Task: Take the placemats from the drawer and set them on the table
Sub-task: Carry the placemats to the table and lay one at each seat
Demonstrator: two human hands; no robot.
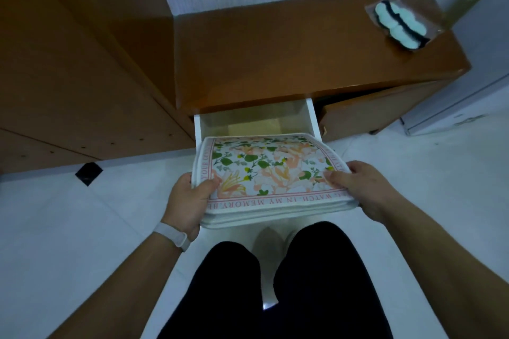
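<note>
A stack of white placemats with a green and peach flower print and a pink lettered border is held level over the open white drawer. My left hand grips the stack's left edge, thumb on top. My right hand grips its right edge the same way. The drawer is pulled out from a low brown wooden cabinet; the bare part of its inside shows nothing in it.
A clear packet of pale blue round pads lies on the cabinet top at the far right. A tall brown wardrobe stands to the left. The floor is white tile with a black diamond inlay. My legs are below the drawer.
</note>
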